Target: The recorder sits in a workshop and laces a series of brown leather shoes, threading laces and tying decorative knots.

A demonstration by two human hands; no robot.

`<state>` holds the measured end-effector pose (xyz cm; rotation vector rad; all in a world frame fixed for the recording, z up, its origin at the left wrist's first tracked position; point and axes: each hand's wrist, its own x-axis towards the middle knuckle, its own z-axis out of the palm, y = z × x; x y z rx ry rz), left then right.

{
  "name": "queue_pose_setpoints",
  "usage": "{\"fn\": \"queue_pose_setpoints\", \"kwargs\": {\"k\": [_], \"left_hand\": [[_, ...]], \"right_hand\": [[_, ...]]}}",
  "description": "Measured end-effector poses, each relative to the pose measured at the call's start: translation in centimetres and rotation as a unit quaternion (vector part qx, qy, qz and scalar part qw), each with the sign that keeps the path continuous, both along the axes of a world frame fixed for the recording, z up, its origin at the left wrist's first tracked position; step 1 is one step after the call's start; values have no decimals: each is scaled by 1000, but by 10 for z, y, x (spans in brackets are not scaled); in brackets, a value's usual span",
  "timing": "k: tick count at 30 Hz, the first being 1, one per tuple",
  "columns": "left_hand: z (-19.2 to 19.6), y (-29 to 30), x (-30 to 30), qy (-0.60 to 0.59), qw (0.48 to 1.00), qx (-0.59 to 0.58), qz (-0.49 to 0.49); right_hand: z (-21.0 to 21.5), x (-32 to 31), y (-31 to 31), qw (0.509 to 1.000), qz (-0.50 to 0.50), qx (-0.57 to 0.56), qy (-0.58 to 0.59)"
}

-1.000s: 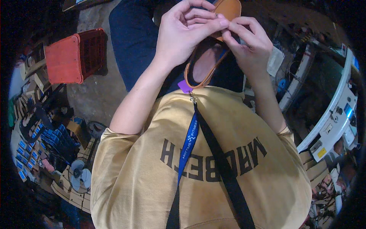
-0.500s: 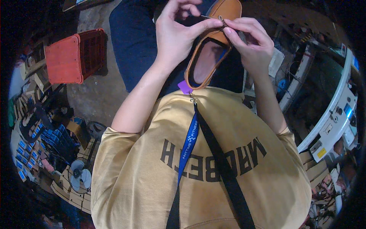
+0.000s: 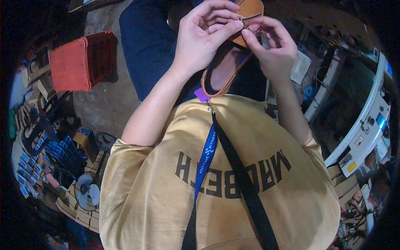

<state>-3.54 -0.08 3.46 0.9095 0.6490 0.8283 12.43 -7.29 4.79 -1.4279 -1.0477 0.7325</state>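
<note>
Here, shoe [image 3: 227,68] diagonal, toe [image 3: 252,6] forward-right.

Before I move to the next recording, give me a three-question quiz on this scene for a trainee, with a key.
1. True or false: the red crate is in the left half of the picture.
2. What colour is the tag at the end of the lanyard? A) green B) purple C) white
3. Fill in: the left hand and right hand meet over a brown ____.

Key: 1. true; 2. B; 3. shoe.
</note>
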Motion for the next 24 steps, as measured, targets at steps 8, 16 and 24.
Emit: {"fn": "queue_pose_setpoints", "kwargs": {"k": [8, 16, 24], "left_hand": [[-2, 7, -4, -11, 996, -88, -23], [6, 9, -11, 124, 991, 49, -2], [14, 24, -34, 225, 958, 170, -44]], "right_hand": [[15, 7, 10, 952, 83, 61, -289], [9, 12, 13, 936, 86, 82, -333], [-2, -7, 18, 964, 82, 94, -235]]}}
